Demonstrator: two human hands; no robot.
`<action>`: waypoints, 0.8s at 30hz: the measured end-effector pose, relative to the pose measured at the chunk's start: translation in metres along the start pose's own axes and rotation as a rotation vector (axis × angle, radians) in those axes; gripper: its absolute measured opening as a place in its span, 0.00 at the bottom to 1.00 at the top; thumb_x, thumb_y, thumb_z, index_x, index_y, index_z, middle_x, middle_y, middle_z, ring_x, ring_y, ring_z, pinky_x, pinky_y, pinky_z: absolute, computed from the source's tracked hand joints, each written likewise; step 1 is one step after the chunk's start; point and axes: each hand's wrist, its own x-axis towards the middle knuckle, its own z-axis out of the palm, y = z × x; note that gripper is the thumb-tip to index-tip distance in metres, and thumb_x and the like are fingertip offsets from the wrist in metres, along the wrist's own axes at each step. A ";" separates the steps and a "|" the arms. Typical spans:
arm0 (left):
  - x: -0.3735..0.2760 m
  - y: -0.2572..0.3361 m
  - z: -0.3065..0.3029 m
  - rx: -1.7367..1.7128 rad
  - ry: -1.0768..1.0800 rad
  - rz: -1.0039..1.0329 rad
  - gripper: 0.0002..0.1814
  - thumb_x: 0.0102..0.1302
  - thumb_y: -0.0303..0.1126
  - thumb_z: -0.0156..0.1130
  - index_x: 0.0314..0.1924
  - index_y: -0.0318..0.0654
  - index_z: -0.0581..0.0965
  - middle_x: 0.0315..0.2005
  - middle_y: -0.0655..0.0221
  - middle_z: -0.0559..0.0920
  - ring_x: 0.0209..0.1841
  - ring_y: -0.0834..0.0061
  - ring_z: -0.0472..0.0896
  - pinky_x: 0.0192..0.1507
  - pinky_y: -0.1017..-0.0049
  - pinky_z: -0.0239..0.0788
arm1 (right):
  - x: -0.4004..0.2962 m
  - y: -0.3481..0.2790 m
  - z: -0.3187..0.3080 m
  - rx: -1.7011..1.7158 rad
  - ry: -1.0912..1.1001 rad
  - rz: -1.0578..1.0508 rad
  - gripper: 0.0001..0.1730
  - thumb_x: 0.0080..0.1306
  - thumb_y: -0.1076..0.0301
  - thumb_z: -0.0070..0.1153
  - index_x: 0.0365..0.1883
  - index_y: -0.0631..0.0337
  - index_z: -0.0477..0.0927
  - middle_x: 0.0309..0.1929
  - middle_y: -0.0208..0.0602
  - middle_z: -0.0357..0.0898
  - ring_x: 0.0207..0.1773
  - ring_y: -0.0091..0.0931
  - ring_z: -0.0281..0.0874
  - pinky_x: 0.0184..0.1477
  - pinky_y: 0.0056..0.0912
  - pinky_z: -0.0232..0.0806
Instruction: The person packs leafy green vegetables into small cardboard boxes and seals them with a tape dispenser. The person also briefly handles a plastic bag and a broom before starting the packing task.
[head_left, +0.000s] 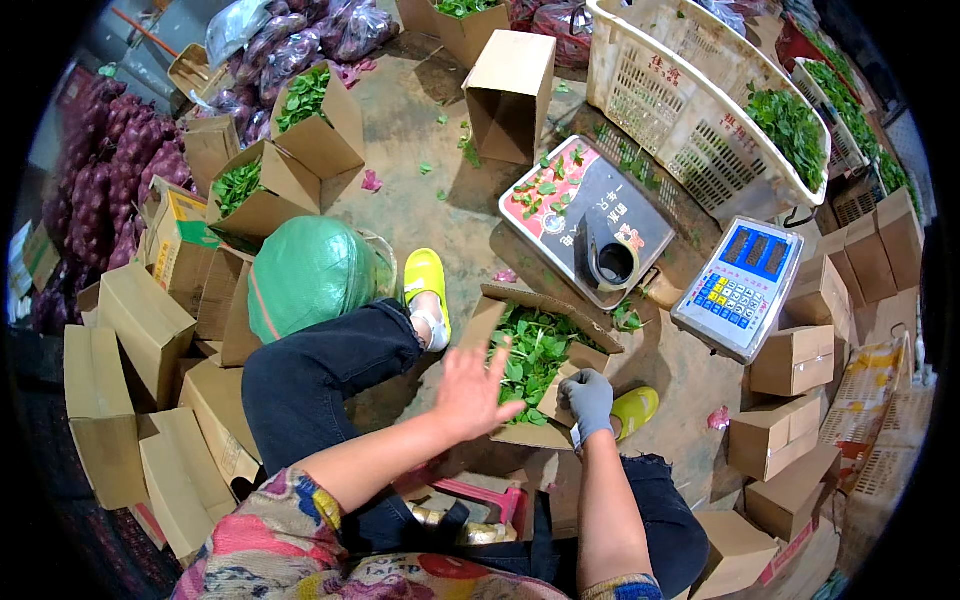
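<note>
Between my feet stands an open cardboard carton (525, 436) filled with loose leafy greens (536, 352). My left hand (472, 390), bare and slightly blurred, hovers over the carton's left side with its fingers spread and holds nothing. Its fingertips overlap the left flap (484, 324); whether they touch it I cannot tell. At the right side, my right hand (586, 403) wears a grey glove and has its fingers closed on the right flap (561, 390). The far flap (566, 309) leans outward.
Ahead lies a platform scale (630, 199) bearing a tape roll (611, 259) and scattered leaves, beside its keypad display (739, 289). Behind it stands a large plastic crate (667, 112) with greens. A green bundle (311, 277) sits left. Closed cartons (776, 435) line the right.
</note>
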 end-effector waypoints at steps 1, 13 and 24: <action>0.003 0.006 0.009 -0.063 -0.163 0.059 0.52 0.53 0.64 0.54 0.65 0.31 0.50 0.60 0.43 0.58 0.62 0.49 0.58 0.63 0.55 0.43 | 0.002 0.006 -0.002 -0.059 0.029 -0.051 0.07 0.51 0.69 0.57 0.22 0.65 0.79 0.16 0.36 0.77 0.18 0.25 0.76 0.25 0.27 0.68; 0.061 -0.049 0.085 -0.381 -0.116 0.477 0.13 0.49 0.44 0.66 0.25 0.41 0.80 0.37 0.59 0.78 0.39 0.59 0.77 0.39 0.63 0.70 | 0.021 0.032 -0.016 -0.558 0.201 -0.246 0.21 0.49 0.52 0.52 0.28 0.63 0.80 0.32 0.55 0.77 0.39 0.47 0.75 0.44 0.45 0.68; 0.088 -0.054 0.084 -0.271 -0.190 0.328 0.13 0.52 0.40 0.62 0.26 0.36 0.77 0.30 0.59 0.77 0.37 0.58 0.77 0.40 0.62 0.69 | -0.028 -0.036 -0.004 -0.725 -0.606 -0.269 0.24 0.58 0.46 0.51 0.41 0.56 0.80 0.36 0.41 0.80 0.40 0.36 0.77 0.43 0.40 0.67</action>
